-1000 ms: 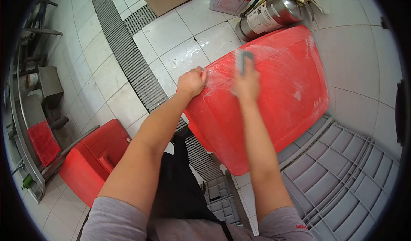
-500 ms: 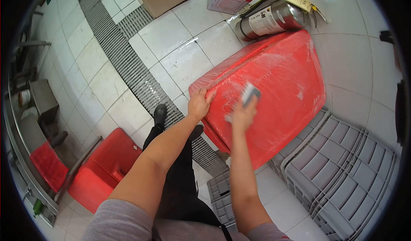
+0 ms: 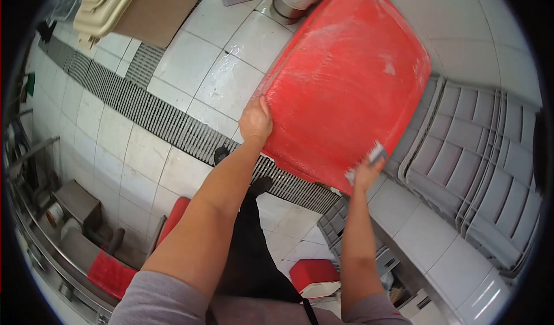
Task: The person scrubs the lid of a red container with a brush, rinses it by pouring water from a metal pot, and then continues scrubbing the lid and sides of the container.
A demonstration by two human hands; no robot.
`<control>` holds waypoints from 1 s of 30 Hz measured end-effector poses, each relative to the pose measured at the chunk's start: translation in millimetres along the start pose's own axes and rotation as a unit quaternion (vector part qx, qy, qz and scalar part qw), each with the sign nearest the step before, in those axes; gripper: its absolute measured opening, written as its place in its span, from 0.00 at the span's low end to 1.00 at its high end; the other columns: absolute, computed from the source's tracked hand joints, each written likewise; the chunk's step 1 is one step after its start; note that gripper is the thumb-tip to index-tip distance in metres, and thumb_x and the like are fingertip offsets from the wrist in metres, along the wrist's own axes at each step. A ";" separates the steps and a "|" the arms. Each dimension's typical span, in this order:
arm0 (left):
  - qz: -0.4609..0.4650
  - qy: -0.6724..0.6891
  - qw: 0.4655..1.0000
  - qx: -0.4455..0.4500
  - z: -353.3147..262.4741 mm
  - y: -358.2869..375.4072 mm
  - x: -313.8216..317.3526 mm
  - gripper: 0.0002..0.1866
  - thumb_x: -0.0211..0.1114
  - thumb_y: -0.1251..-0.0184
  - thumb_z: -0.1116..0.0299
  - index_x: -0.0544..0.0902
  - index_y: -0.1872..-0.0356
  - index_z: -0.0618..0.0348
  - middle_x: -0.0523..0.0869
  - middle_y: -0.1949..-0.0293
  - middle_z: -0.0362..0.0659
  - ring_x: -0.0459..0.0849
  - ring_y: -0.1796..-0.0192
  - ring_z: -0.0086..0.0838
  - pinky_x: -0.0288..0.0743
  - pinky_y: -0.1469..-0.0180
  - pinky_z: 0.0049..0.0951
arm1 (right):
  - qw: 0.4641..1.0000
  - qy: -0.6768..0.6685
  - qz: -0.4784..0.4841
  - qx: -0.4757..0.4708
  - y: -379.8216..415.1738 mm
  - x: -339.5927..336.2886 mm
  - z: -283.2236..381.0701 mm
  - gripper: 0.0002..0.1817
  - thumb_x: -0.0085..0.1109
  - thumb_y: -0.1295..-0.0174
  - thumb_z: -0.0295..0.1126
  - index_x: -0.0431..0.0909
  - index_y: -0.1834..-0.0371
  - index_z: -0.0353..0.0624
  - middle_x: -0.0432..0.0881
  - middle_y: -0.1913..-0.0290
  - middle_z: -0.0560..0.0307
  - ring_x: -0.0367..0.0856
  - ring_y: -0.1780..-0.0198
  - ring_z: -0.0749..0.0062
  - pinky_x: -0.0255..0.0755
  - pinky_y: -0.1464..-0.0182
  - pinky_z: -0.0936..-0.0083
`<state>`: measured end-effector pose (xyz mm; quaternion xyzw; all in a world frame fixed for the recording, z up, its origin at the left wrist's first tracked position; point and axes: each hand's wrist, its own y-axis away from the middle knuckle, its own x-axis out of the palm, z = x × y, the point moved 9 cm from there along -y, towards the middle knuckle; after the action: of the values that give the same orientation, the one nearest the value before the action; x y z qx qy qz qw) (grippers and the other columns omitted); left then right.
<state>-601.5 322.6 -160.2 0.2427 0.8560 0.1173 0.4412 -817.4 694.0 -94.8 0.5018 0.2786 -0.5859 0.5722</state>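
Right hand (image 3: 367, 175) gripping brush (image 3: 377, 153), streaked red container (image 3: 340, 88)

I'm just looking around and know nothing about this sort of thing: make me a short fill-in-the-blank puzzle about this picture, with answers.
1. The person's right hand holds a grey-backed tool with pale bristles, called a ____.
2. The left hand holds an edge of a large plastic box coloured ____.
3. The stacked, ribbed plastic crates on the picture's right side are ____ in colour.
4. The long, slatted drain grating crosses a floor covered in white ____.

Missing words: brush; red; grey; tiles.
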 end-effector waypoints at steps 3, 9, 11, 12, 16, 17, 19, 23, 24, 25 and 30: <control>-0.019 -0.020 0.999 0.021 -6.1 0.6 -3.2 0.21 0.40 0.28 0.55 0.78 0.52 0.55 0.82 0.58 0.53 0.81 0.58 0.50 0.74 0.55 0.46 | 0.935 0.126 -0.044 -0.328 101.8 67.4 139.5 0.30 0.47 0.37 0.48 0.62 0.35 0.43 0.71 0.43 0.37 0.74 0.48 0.47 0.68 0.46 0.54; 0.053 -0.041 0.998 -0.006 -4.5 0.3 4.1 0.23 0.36 0.29 0.52 0.77 0.49 0.51 0.83 0.58 0.53 0.80 0.56 0.51 0.72 0.53 0.47 | 0.943 0.077 0.137 -0.295 167.6 112.5 207.3 0.30 0.49 0.40 0.55 0.59 0.34 0.63 0.68 0.54 0.40 0.77 0.59 0.43 0.76 0.61 0.52; 0.009 -0.071 0.997 0.006 -9.6 0.9 -2.2 0.23 0.36 0.29 0.53 0.77 0.49 0.51 0.83 0.57 0.53 0.80 0.55 0.51 0.72 0.53 0.47 | 0.959 0.088 0.056 -0.264 126.7 70.9 139.4 0.30 0.51 0.40 0.52 0.61 0.35 0.61 0.70 0.55 0.41 0.77 0.60 0.47 0.76 0.62 0.54; 0.011 -0.070 0.997 0.012 -10.3 0.8 -1.8 0.23 0.36 0.29 0.53 0.77 0.49 0.52 0.83 0.57 0.53 0.80 0.54 0.51 0.72 0.52 0.46 | 0.968 0.088 -0.019 -0.235 101.0 42.8 96.2 0.28 0.53 0.41 0.49 0.63 0.36 0.60 0.73 0.59 0.42 0.77 0.61 0.50 0.75 0.65 0.56; 0.001 -0.038 0.999 0.016 -5.8 0.5 -3.0 0.25 0.36 0.29 0.51 0.78 0.48 0.50 0.83 0.56 0.51 0.81 0.54 0.50 0.73 0.52 0.45 | 0.980 0.075 -0.120 -0.141 28.0 -18.6 -51.0 0.30 0.54 0.39 0.48 0.63 0.36 0.47 0.74 0.55 0.36 0.77 0.55 0.48 0.74 0.61 0.56; 0.000 -0.038 0.999 0.011 -4.1 2.2 -3.1 0.25 0.36 0.29 0.51 0.78 0.48 0.50 0.83 0.56 0.51 0.81 0.54 0.50 0.73 0.52 0.45 | 0.981 0.108 -0.116 -0.108 33.7 -21.1 -51.6 0.30 0.53 0.39 0.48 0.63 0.36 0.47 0.74 0.53 0.35 0.77 0.55 0.46 0.74 0.60 0.55; 0.007 -0.016 1.000 -0.017 0.4 0.4 -2.9 0.26 0.37 0.29 0.49 0.80 0.49 0.50 0.84 0.56 0.51 0.81 0.54 0.49 0.73 0.52 0.43 | 0.975 0.153 -0.071 -0.147 54.2 0.5 -9.3 0.30 0.52 0.39 0.49 0.63 0.36 0.47 0.72 0.49 0.33 0.76 0.56 0.43 0.73 0.59 0.54; -0.006 0.026 0.999 -0.030 7.3 -1.3 -4.5 0.28 0.41 0.31 0.43 0.83 0.53 0.50 0.84 0.57 0.50 0.82 0.55 0.48 0.74 0.52 0.40 | 0.950 0.106 0.044 -0.290 159.4 80.5 143.6 0.27 0.53 0.41 0.49 0.64 0.37 0.60 0.71 0.60 0.41 0.77 0.64 0.46 0.75 0.64 0.55; -0.021 0.071 0.997 -0.027 11.6 -2.7 -3.4 0.27 0.45 0.33 0.42 0.84 0.56 0.52 0.84 0.59 0.51 0.82 0.57 0.48 0.74 0.54 0.40 | 0.935 0.084 0.072 -0.336 170.8 94.5 170.9 0.27 0.53 0.42 0.50 0.64 0.38 0.63 0.70 0.62 0.43 0.77 0.65 0.47 0.75 0.65 0.55; -0.029 0.074 0.996 -0.030 16.6 -4.3 -1.6 0.27 0.45 0.33 0.42 0.84 0.56 0.52 0.84 0.59 0.51 0.82 0.57 0.48 0.74 0.54 0.40 | 0.913 0.107 0.088 -0.384 174.8 101.9 197.3 0.27 0.53 0.41 0.50 0.64 0.38 0.63 0.70 0.61 0.43 0.77 0.66 0.47 0.75 0.66 0.54; -0.071 0.136 0.988 -0.010 21.3 -1.0 -7.5 0.24 0.51 0.33 0.49 0.85 0.65 0.60 0.84 0.67 0.56 0.83 0.64 0.49 0.75 0.60 0.40 | 0.903 0.106 0.035 -0.414 80.8 118.3 286.1 0.30 0.53 0.42 0.51 0.63 0.36 0.58 0.70 0.59 0.38 0.78 0.67 0.43 0.75 0.67 0.52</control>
<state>-580.8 317.6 -167.9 0.1589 0.9220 0.1262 0.3299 -798.9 374.7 -84.4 0.2878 0.5373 -0.3408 0.7158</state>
